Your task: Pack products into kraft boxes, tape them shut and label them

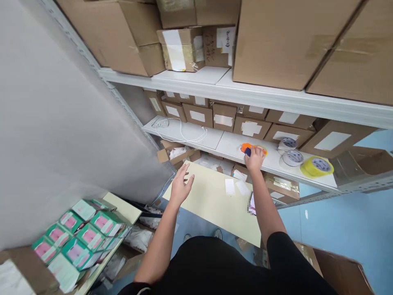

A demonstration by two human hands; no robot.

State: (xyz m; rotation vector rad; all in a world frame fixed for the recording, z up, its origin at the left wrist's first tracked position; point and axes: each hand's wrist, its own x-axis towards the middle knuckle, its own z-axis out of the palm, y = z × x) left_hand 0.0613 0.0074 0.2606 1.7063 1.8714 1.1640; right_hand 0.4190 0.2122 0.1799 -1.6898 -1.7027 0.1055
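Note:
On the middle shelf (211, 138), my right hand (255, 159) closes its fingers around an orange tape dispenser (247, 146) with a dark blue part and a yellowish edge. The fingers cover much of it. My left hand (181, 184) hovers over the left end of a cream tabletop (208, 196), fingers apart and holding nothing. Below my right hand, two white paper slips (229, 186) lie on that tabletop. A phone-like object (252, 204), partly hidden by my right forearm, rests at the tabletop's right side.
Clear tape rolls (293, 157) and a yellow tape roll (317, 166) stand right of my right hand. A white cable (181, 133) lies along the shelf. Labelled cartons (223, 116) line its back. Large cartons (276, 45) fill the upper shelf. Green-and-pink boxes (89, 235) are stacked at lower left.

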